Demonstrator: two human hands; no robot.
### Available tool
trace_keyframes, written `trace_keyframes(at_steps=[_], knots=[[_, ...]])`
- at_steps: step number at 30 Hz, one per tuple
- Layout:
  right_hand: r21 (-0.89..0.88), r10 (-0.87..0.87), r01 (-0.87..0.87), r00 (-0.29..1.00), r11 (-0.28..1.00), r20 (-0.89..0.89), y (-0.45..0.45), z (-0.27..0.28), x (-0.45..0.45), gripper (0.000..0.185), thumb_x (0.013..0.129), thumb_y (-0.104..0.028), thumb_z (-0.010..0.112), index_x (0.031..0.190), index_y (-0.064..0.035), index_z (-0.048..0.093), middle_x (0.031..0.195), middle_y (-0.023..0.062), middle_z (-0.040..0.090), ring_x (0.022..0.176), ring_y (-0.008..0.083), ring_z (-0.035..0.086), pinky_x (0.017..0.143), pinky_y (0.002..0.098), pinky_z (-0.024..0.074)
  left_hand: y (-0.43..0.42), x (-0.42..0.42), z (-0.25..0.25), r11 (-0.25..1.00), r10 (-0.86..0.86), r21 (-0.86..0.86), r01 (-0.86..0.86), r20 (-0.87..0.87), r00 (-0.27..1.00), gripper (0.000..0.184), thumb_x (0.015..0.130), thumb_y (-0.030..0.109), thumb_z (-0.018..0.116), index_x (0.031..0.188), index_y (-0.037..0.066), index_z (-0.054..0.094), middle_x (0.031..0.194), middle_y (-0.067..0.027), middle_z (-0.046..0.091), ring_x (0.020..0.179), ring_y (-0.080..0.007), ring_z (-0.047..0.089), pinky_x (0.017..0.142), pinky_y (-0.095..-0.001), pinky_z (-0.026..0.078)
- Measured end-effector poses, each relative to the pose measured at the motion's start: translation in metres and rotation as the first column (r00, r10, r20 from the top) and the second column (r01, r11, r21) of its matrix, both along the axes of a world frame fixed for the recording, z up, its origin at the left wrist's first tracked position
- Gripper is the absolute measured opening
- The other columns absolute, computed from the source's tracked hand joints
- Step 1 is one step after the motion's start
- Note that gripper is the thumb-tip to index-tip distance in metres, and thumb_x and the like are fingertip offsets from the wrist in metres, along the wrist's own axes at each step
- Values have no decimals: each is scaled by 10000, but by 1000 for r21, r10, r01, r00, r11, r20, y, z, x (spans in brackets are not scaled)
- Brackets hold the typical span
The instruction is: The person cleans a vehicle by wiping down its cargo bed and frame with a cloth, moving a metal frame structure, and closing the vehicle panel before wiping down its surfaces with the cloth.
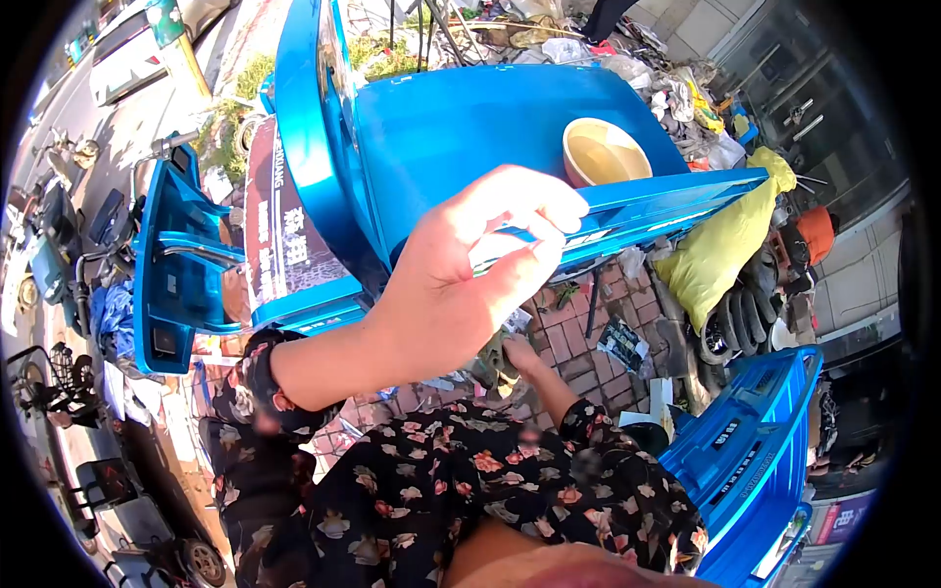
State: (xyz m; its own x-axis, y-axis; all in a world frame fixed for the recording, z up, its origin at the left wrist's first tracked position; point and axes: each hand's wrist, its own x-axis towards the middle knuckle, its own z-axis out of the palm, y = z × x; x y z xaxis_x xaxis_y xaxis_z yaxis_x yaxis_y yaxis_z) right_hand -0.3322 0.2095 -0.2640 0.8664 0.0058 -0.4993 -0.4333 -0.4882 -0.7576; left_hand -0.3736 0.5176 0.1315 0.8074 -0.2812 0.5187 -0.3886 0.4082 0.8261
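My left hand [480,250] is raised in front of the blue cargo bed [441,118], its fingers curled towards the thumb. Anything between the bright fingertips is too small to make out. Lower down, close to my body, my right hand [520,355] is closed on an olive-green cloth-like item [490,365], partly hidden behind my left wrist. A cream bowl [606,155] with a yellowish inside rests in the bed, just beyond the blue side panel [676,201].
A yellow sack [725,235] and tires [745,318] are at the right. Another blue cargo body [750,456] stands lower right. Litter lies on the brick paving [588,338]. Left are a blue vehicle front [162,265] and parked scooters [118,490].
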Motion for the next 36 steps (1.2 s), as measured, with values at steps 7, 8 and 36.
trace_keyframes(at_steps=[7, 8, 36], knots=[[-84, 410, -414, 814, 907, 411, 84, -9, 28, 374, 954, -272, 505, 1176, 8, 616, 1097, 175, 666, 944, 266, 641, 864, 345, 502, 45, -58, 18, 801, -597, 198, 565, 331, 731, 264, 936, 44, 522, 1196, 12, 547, 1150, -86, 583, 1077, -153, 567, 972, -321, 444], [-136, 448, -429, 824, 893, 346, 93, -12, 30, 376, 945, -274, 512, 1169, 9, 619, 1097, 182, 665, 949, 276, 641, 867, 351, 502, 43, -62, 12, 782, -623, 235, 578, 347, 702, 265, 937, 47, 521, 1198, 12, 546, 1150, -87, 584, 1077, -154, 568, 972, -321, 444], [-259, 898, -865, 440, 431, 23, 193, 87, 95, 395, 791, -261, 555, 1067, 6, 648, 1047, 245, 663, 990, 403, 628, 865, 429, 488, 127, -31, -22, 761, 85, 503, -410, 549, 832, 329, 957, 135, 503, 1252, -8, 529, 1161, -121, 609, 1088, -182, 587, 971, -322, 447]])
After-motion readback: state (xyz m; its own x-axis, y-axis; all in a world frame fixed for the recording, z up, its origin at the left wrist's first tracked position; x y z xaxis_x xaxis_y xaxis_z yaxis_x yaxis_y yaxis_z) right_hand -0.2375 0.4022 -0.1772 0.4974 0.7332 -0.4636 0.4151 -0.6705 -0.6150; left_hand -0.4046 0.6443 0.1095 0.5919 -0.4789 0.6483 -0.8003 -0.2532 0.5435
